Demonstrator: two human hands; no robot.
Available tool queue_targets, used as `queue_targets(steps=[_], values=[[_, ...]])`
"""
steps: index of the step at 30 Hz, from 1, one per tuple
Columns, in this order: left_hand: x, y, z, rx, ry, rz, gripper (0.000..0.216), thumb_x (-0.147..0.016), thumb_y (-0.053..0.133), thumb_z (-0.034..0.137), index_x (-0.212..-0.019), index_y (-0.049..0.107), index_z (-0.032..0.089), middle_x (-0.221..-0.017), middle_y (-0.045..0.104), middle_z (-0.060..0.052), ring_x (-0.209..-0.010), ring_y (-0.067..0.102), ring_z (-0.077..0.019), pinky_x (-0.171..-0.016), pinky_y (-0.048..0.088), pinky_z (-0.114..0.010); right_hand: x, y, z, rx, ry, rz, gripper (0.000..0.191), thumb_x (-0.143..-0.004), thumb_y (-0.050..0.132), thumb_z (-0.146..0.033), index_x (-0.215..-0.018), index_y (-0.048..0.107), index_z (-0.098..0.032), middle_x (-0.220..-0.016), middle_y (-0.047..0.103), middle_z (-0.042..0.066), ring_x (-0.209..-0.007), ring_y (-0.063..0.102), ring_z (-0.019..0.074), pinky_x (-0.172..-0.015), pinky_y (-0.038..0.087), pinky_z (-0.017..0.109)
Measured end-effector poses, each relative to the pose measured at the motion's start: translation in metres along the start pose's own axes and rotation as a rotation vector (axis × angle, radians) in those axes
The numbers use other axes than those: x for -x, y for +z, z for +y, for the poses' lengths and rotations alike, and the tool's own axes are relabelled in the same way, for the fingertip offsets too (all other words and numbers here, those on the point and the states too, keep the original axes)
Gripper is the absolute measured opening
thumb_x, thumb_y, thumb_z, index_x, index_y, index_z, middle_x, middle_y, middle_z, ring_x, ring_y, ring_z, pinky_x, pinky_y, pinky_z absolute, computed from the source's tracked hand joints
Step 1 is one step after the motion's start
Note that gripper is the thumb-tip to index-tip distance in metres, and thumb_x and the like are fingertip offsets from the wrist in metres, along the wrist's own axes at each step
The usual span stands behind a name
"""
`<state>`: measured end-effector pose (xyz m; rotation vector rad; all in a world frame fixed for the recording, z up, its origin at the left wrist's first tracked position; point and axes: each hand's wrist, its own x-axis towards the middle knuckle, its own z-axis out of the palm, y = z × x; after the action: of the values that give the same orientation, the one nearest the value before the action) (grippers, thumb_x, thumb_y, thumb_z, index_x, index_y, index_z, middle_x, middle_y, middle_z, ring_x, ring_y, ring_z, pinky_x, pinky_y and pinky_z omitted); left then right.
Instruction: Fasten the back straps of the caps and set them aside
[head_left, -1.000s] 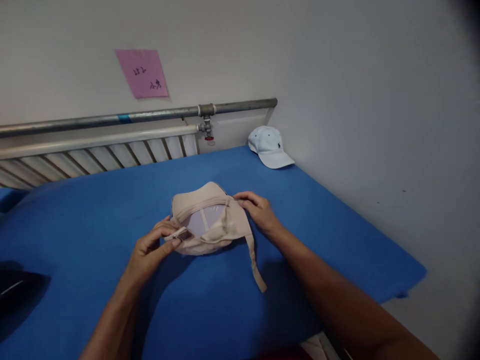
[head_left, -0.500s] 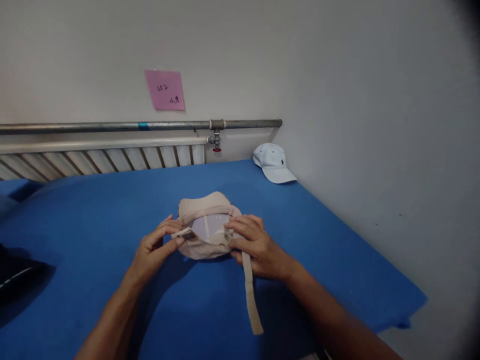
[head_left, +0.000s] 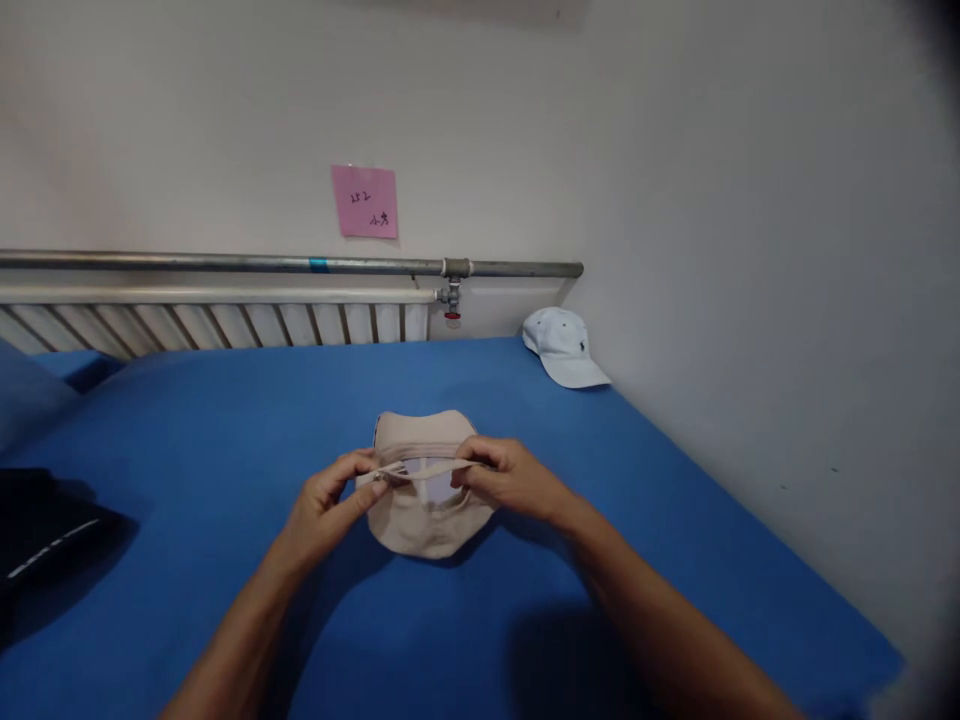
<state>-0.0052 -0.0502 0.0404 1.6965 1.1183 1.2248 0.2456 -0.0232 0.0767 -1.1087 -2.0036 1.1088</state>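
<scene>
A beige cap (head_left: 424,515) lies upside down on the blue sheet (head_left: 225,420) in the middle of the view, its inside facing up. Its thin beige strap (head_left: 424,470) is stretched flat across the cap's opening between my two hands. My left hand (head_left: 330,505) pinches the strap's buckle end at the cap's left side. My right hand (head_left: 506,480) is closed on the strap's other end at the right side.
A white cap (head_left: 564,346) sits at the far right corner by the wall. A dark garment (head_left: 41,540) lies at the left edge. A radiator (head_left: 217,322) and a metal pipe (head_left: 285,264) run along the back wall, with a pink note (head_left: 365,201) above.
My right hand moved from the cap's far rim to the loose strap and drew it up across the opening toward my left hand. The strap no longer trails down on the sheet.
</scene>
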Motion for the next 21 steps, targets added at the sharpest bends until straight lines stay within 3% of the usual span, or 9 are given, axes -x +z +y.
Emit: queue_targets(steps=[4, 7, 9, 12, 18, 21], values=[[-0.001, -0.001, -0.002, -0.197, 0.035, -0.092, 0.021, -0.081, 0.063, 0.032, -0.095, 0.076, 0.024, -0.089, 0.073, -0.007, -0.081, 0.063, -0.0234, -0.074, 0.046, -0.031, 0.0, 0.005, 0.001, 0.075, -0.252, 0.209, 0.022, -0.08, 0.05, -0.013, -0.089, 0.069, -0.022, -0.083, 0.068, 0.0, -0.075, 0.06, 0.0134, -0.069, 0.045, 0.026], [-0.002, 0.003, 0.0, -0.217, 0.083, -0.108, 0.02, -0.082, 0.061, 0.029, -0.094, 0.076, 0.023, -0.088, 0.072, -0.008, -0.08, 0.064, -0.0229, -0.072, 0.047, -0.03, 0.004, 0.009, 0.002, -0.001, -0.312, 0.284, 0.021, -0.083, 0.054, -0.017, -0.096, 0.069, -0.023, -0.09, 0.069, 0.002, -0.079, 0.062, 0.0148, -0.072, 0.047, 0.028], [-0.003, 0.006, 0.001, -0.192, 0.085, -0.14, 0.02, -0.083, 0.06, 0.028, -0.094, 0.075, 0.022, -0.09, 0.071, -0.008, -0.083, 0.064, -0.0229, -0.073, 0.047, -0.03, 0.007, 0.009, 0.003, -0.102, -0.265, 0.213, 0.018, -0.084, 0.057, -0.023, -0.099, 0.069, -0.024, -0.087, 0.068, 0.001, -0.076, 0.062, 0.0144, -0.069, 0.047, 0.027], [-0.002, 0.011, -0.002, -0.128, -0.022, -0.197, 0.022, -0.084, 0.06, 0.03, -0.097, 0.074, 0.022, -0.09, 0.073, -0.007, -0.081, 0.065, -0.0219, -0.07, 0.048, -0.029, 0.01, 0.008, 0.01, -0.169, -0.192, 0.088, 0.015, -0.086, 0.057, -0.027, -0.095, 0.069, -0.024, -0.079, 0.066, -0.001, -0.069, 0.058, 0.0125, -0.064, 0.046, 0.025], [-0.001, 0.004, -0.009, 0.092, -0.273, -0.19, 0.022, -0.081, 0.065, 0.033, -0.094, 0.074, 0.018, -0.089, 0.072, -0.009, -0.078, 0.063, -0.021, -0.067, 0.048, -0.028, 0.005, 0.006, 0.026, -0.252, 0.031, 0.063, 0.015, -0.086, 0.055, -0.028, -0.08, 0.064, -0.018, -0.061, 0.056, -0.002, -0.056, 0.05, 0.0093, -0.054, 0.039, 0.022], [-0.002, -0.003, -0.006, 0.157, -0.263, -0.26, 0.016, -0.082, 0.064, 0.029, -0.091, 0.073, 0.019, -0.096, 0.07, -0.008, -0.09, 0.062, -0.0214, -0.078, 0.047, -0.03, 0.004, 0.007, 0.026, -0.365, 0.104, 0.024, 0.017, -0.086, 0.055, -0.03, -0.084, 0.063, -0.016, -0.062, 0.057, -0.002, -0.051, 0.046, 0.0072, -0.051, 0.037, 0.021]])
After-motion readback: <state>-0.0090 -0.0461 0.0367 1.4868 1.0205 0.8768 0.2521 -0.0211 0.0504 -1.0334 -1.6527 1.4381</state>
